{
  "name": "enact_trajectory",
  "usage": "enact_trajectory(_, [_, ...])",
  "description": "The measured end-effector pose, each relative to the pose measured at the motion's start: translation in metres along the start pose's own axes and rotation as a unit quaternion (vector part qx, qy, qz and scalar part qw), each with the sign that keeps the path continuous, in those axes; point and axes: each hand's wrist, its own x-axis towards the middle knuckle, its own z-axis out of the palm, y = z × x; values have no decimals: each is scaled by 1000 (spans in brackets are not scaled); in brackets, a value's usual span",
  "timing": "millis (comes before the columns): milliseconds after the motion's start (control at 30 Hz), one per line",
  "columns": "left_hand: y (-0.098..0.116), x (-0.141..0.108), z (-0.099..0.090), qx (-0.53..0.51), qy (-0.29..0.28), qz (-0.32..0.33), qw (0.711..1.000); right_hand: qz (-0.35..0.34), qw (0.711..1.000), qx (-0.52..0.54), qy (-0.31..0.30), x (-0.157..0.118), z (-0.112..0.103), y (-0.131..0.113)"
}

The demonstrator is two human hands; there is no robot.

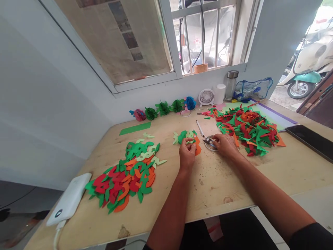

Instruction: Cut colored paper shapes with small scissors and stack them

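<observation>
My left hand (187, 152) is closed in a pinch on an orange paper piece (198, 146) with a curved edge. Just beyond its fingers lie green paper cutouts (182, 136) and a few pale green ones. My right hand (225, 145) is closed around small scissors, their dark blades (207, 141) pointing left toward the orange paper without touching it; the handles are hidden in my fingers. Under the blades sits a round, pale-rimmed object (210, 148), partly covered by the hand. A white pen (200, 128) lies just behind it.
Cut shapes in green, red and orange form a pile (127, 177) at left; paper scraps (249, 128) are heaped at right. A power bank (69, 198) and a phone (312, 140) lie at opposite sides. Along the wall stand paper turtles (163, 108), a fan (206, 97) and a bottle (231, 86).
</observation>
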Motion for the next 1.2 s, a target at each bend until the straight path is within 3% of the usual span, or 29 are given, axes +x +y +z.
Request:
enact_trajectory(167, [-8,5,-4,26,30,85,996,11,994,108,31,-3,-4,-4])
enact_trajectory(300, [-9,7,-6,41,60,92,993,-14,975,220,32,-6,-6,-10])
enact_trajectory(533, [0,3,-1,10,44,57,997,12,887,459,-44,-13,-13,-22])
enact_trajectory(700, [1,1,3,-30,-11,23,999,27,834,543,-97,-19,-15,-28])
enact_trajectory(800, [4,-1,3,-55,-17,15,998,18,818,563,-119,-21,-13,-30])
enact_trajectory(967, [7,-3,3,-51,-9,21,998,4,835,540,-107,-22,-12,-33])
enact_trajectory(1200, [3,-5,5,2,-6,65,998,-91,903,413,78,-22,-8,-35])
